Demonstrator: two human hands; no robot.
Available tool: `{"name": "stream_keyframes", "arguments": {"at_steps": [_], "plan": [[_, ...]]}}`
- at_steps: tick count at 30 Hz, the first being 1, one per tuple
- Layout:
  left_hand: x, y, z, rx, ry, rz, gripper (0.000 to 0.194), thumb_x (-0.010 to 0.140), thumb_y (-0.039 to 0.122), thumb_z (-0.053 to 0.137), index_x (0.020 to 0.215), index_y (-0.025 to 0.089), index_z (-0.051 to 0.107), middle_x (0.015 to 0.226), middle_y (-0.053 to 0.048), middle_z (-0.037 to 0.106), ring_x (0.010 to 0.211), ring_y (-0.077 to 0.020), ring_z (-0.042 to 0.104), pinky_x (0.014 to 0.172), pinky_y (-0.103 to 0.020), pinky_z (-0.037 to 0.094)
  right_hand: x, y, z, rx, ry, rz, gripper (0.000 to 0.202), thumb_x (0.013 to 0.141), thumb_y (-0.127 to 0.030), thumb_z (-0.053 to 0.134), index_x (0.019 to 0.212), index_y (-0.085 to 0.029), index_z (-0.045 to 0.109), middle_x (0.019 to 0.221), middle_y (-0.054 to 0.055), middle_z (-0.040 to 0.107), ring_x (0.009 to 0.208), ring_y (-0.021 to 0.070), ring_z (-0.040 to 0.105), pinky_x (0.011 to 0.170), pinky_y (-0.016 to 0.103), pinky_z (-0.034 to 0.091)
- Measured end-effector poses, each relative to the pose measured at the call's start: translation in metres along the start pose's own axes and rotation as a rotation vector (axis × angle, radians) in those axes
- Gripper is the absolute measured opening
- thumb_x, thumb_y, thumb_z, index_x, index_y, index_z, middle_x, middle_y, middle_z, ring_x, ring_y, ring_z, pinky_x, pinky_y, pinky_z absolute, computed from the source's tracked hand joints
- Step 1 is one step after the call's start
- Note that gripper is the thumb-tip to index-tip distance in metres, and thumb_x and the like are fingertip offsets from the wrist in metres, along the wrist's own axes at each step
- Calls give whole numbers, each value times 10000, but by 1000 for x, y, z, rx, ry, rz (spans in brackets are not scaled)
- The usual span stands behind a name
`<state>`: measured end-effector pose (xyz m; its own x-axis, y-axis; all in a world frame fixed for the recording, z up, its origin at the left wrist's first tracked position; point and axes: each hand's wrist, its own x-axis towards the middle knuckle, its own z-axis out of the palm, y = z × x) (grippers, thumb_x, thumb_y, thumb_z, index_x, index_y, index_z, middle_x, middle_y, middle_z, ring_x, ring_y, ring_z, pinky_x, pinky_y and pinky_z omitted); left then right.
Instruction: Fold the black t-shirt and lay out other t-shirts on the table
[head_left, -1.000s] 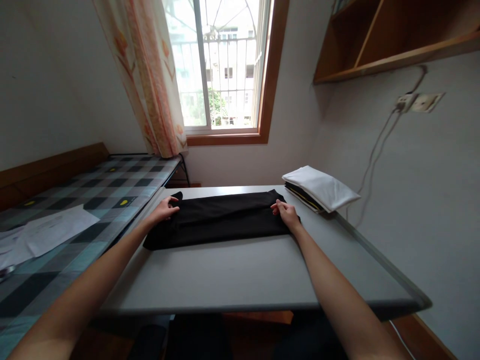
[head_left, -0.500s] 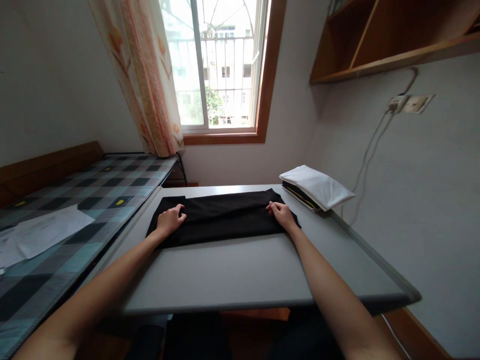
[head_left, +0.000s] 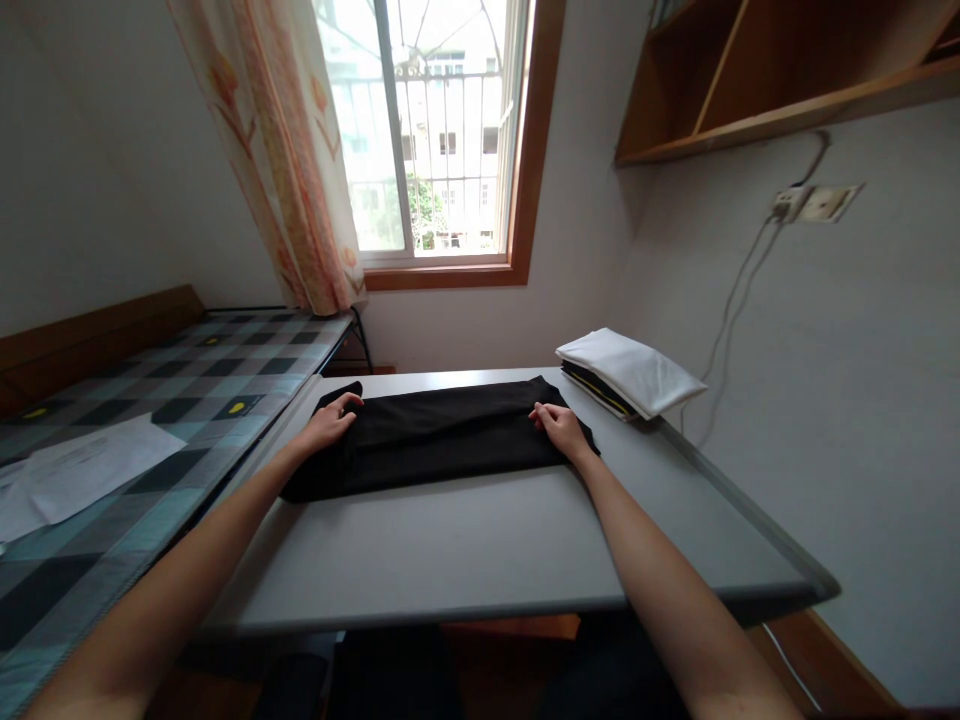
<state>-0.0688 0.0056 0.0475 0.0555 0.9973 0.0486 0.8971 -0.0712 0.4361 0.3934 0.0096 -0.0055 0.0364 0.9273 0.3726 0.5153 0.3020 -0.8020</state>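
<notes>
A piece of black cloth [head_left: 442, 430], folded into a long flat strip, lies across the table; it looks like a garment, but its kind does not show. At its left end my left hand [head_left: 328, 424] is closed on a folded-over flap, which is bunched and slightly raised. Some of the fingers are hidden behind the hand. My right hand [head_left: 561, 430] rests on the right end of the cloth. Its fingers are curled into a loose fist, with no cloth visible between them.
A stack of folded cloth [head_left: 634, 372], white on top with black and yellow edges below, sits at the table's back right. The white table [head_left: 465, 555] borders a bed [head_left: 262, 345] with a checked cover and papers [head_left: 82, 470]. A wooden shelf [head_left: 742, 110] hangs upper right.
My left hand has moved left and slightly up, drawing the cloth's left flap with it, so that end is now rounder and bunched. My right hand has stayed in place.
</notes>
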Motion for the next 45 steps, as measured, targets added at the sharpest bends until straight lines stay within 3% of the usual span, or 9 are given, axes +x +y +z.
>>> {"name": "stream_keyframes", "arguments": {"at_steps": [3,8,11,14,20,37,42,45], "plan": [[-1,1,-4,-115,-68,16,314,802,354,389,940,197,624,599,24,470,520,-153,509,487,-235,395,0,0,0,-13,2,-3,563,826,-689,422,673,-201,657,597,41,627,594,197,596,604,316,428],[-7,8,5,13,-85,33,248,756,430,537,833,206,610,660,1,581,608,-172,578,548,-241,405,-1,-1,0,-21,-1,-1,566,831,-686,419,675,-198,659,597,41,628,594,194,592,606,314,429],[-9,11,12,156,-69,13,270,769,479,570,842,224,617,733,-20,648,709,-209,622,586,-251,395,-1,0,0,-20,-3,-5,546,837,-665,425,679,-199,660,599,41,628,598,197,598,608,313,428],[-11,16,17,268,-51,-54,208,795,408,558,901,246,634,844,-38,696,791,-234,651,608,-256,393,0,2,0,-28,-5,-8,534,842,-650,424,680,-202,665,602,42,636,599,198,603,612,312,432],[-25,22,33,405,118,-40,252,877,364,456,1032,259,624,1026,-63,715,890,-256,667,690,-278,430,1,4,1,-48,-11,-10,494,838,-610,442,692,-200,675,612,46,651,607,204,614,610,312,432],[-32,11,39,274,193,-32,283,893,360,457,1094,273,637,1098,-26,700,937,-238,658,721,-278,450,-1,-1,-1,-69,-15,-2,448,821,-575,459,688,-204,673,622,50,653,598,210,597,617,320,416],[-34,9,40,219,238,-5,275,882,351,468,1076,267,644,1080,-22,700,890,-219,657,706,-266,447,-1,0,0,-72,-28,-8,456,826,-567,455,693,-193,679,625,54,660,608,209,607,624,313,426],[-35,6,39,135,286,26,259,860,342,478,1028,248,651,949,-20,698,780,-196,641,669,-259,432,0,0,0,-74,-28,-10,462,828,-561,448,697,-185,682,628,57,665,614,207,614,629,310,430]]}}
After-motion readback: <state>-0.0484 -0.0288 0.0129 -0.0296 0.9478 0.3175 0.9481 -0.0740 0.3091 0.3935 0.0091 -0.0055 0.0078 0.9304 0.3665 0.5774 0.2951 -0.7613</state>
